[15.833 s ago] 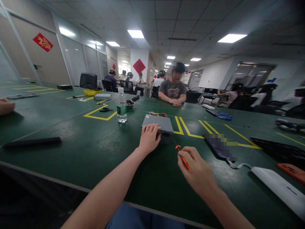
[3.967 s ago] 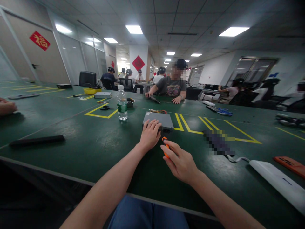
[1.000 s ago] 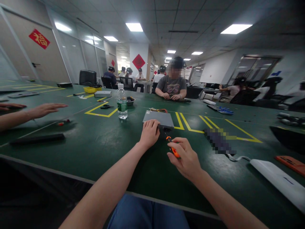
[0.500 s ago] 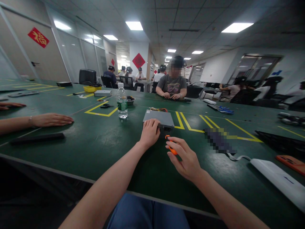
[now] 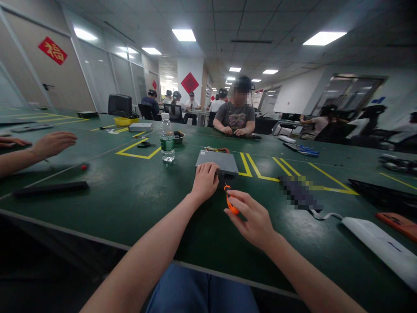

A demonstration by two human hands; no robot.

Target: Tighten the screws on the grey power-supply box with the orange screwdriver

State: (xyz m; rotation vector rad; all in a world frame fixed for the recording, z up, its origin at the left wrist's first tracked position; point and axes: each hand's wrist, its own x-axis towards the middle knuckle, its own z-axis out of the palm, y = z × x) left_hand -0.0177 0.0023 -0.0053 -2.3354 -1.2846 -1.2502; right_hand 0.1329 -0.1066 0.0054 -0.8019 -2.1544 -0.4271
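Observation:
A grey metal computer power supply point(image 5: 224, 161) lies on the green table, a power socket on its near face and coloured wires behind it. My left hand point(image 5: 205, 180) grips its near left edge, fingers bent over the top. In my right hand point(image 5: 253, 217) is an orange-handled screwdriver point(image 5: 232, 208), held between thumb and fingers. Its thin shaft points up at the near face of the power supply, just below the socket; whether the tip touches the metal I cannot tell.
A water bottle point(image 5: 167, 143) stands left of the power supply, near a metal bowl point(image 5: 179, 138). Another person's hand point(image 5: 54, 144) is at the left, above a black bar point(image 5: 52, 188). To the right lie a white device point(image 5: 381, 248) with a cable and an orange phone point(image 5: 397, 224).
My right hand and the screwdriver have shifted slightly left, and the handle stands more upright. My left hand stays put. The other person's hand has lifted and drawn left; a small red object now shows there.

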